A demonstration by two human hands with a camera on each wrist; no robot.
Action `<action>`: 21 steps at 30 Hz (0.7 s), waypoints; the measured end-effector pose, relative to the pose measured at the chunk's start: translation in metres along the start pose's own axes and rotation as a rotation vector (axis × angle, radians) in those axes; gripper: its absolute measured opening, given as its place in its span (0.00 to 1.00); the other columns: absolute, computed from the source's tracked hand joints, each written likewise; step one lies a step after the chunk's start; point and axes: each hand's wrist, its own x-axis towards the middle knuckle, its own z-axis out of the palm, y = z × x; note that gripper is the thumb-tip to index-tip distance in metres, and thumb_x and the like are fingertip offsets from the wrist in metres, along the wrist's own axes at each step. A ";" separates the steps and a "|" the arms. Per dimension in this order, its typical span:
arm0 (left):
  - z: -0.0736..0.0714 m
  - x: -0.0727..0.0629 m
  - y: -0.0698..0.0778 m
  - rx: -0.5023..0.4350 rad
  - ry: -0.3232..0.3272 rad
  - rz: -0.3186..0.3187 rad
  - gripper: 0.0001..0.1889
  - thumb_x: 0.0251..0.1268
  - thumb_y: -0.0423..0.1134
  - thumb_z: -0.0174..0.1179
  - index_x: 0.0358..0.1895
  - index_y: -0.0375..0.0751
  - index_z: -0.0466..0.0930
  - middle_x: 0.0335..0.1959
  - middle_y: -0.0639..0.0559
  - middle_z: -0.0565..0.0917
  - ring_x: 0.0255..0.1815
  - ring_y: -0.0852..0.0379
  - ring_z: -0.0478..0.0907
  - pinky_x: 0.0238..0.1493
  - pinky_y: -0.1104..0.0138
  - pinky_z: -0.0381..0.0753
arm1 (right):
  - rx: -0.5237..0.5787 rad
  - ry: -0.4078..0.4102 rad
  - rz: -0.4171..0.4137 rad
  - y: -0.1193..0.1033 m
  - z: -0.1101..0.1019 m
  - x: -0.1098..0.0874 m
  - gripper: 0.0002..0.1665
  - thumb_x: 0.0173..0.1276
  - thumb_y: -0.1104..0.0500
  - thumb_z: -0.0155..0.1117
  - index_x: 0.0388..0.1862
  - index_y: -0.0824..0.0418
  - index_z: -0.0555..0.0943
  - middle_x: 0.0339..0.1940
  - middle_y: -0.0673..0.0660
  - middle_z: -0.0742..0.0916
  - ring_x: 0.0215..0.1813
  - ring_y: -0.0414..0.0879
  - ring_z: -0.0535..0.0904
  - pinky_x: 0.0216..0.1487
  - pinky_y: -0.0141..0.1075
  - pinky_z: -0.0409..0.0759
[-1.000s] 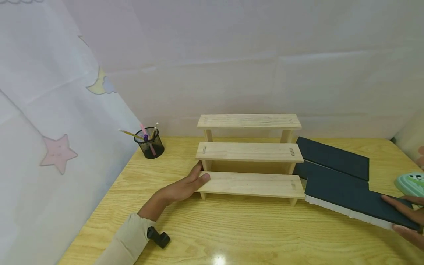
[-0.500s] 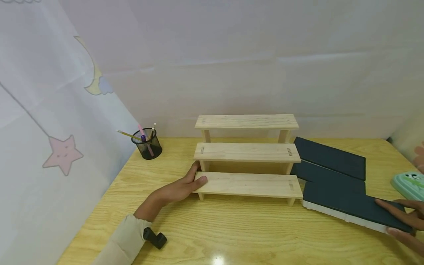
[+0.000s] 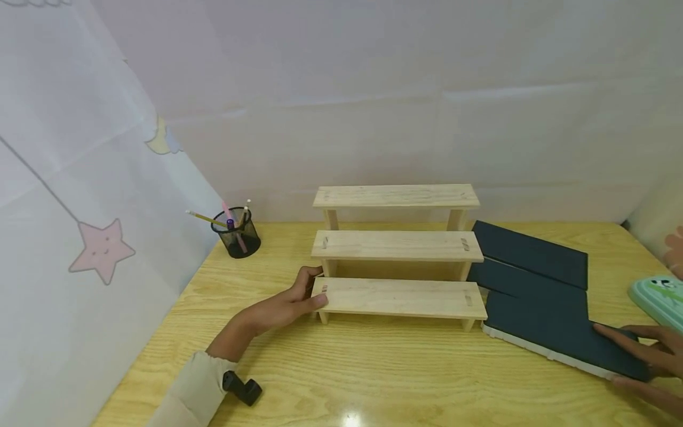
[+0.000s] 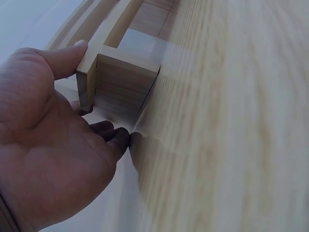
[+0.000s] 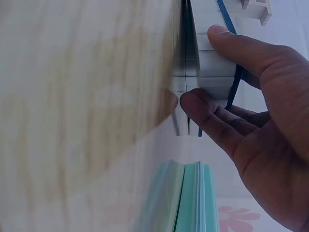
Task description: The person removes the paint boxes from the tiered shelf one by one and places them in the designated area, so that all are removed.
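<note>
A pale wooden three-tier stand (image 3: 397,245) stands mid-table. My left hand (image 3: 274,311) grips the left end of its lowest shelf, thumb on top. In the left wrist view that thumb (image 4: 67,60) lies on the shelf board, and the fingers reach past its end beside the leg. To the right, my right hand (image 3: 653,356) holds the near right end of a flat slab (image 3: 539,317) with a dark blue top and white sides. In the right wrist view the thumb lies on the slab's white side (image 5: 215,63), and the fingers curl at its end.
Other dark blue flat pieces (image 3: 533,252) lie behind the slab, by the stand's right side. A mint-green case (image 3: 658,296) with a panda picture sits at the far right. A black mesh pen cup (image 3: 240,240) stands back left. Behind is a cloth-covered wall (image 3: 347,118).
My right hand has brought the dark-topped slab's held end lower and leftward. My left thumb has slid a little toward the shelf's left edge. The view has shifted slightly.
</note>
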 end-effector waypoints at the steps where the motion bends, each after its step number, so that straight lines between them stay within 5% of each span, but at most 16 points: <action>1: 0.000 -0.001 0.000 -0.004 -0.006 0.005 0.28 0.82 0.48 0.48 0.72 0.48 0.43 0.75 0.44 0.52 0.77 0.50 0.47 0.71 0.51 0.54 | 0.004 0.002 0.002 -0.002 -0.001 0.000 0.63 0.45 0.39 0.84 0.80 0.41 0.62 0.59 0.67 0.72 0.33 0.41 0.73 0.23 0.32 0.74; 10: -0.004 -0.004 -0.002 -0.039 -0.020 0.044 0.26 0.80 0.45 0.53 0.67 0.47 0.48 0.73 0.46 0.58 0.76 0.49 0.53 0.69 0.51 0.60 | 0.018 0.086 -0.082 -0.013 -0.010 0.003 0.65 0.35 0.46 0.88 0.77 0.42 0.68 0.55 0.62 0.75 0.34 0.29 0.67 0.23 0.31 0.71; 13: -0.005 -0.004 -0.003 -0.048 -0.020 0.051 0.27 0.79 0.44 0.54 0.67 0.46 0.48 0.72 0.45 0.60 0.76 0.48 0.54 0.68 0.52 0.62 | 0.027 0.095 -0.099 -0.012 -0.010 0.003 0.64 0.33 0.46 0.89 0.75 0.42 0.70 0.54 0.60 0.77 0.38 0.35 0.70 0.25 0.31 0.71; 18: -0.005 -0.004 -0.004 -0.037 0.000 0.043 0.29 0.78 0.45 0.55 0.68 0.47 0.47 0.73 0.45 0.54 0.78 0.46 0.49 0.69 0.49 0.59 | 0.053 -0.018 -0.070 -0.007 -0.005 0.001 0.63 0.42 0.43 0.86 0.79 0.41 0.65 0.58 0.60 0.75 0.49 0.52 0.72 0.26 0.31 0.74; 21: -0.005 -0.004 -0.004 -0.028 0.018 0.034 0.29 0.78 0.46 0.56 0.68 0.48 0.46 0.73 0.46 0.50 0.79 0.46 0.46 0.70 0.48 0.57 | 0.076 -0.056 -0.063 -0.003 -0.003 0.002 0.60 0.48 0.43 0.84 0.79 0.41 0.63 0.61 0.62 0.73 0.50 0.51 0.70 0.25 0.31 0.74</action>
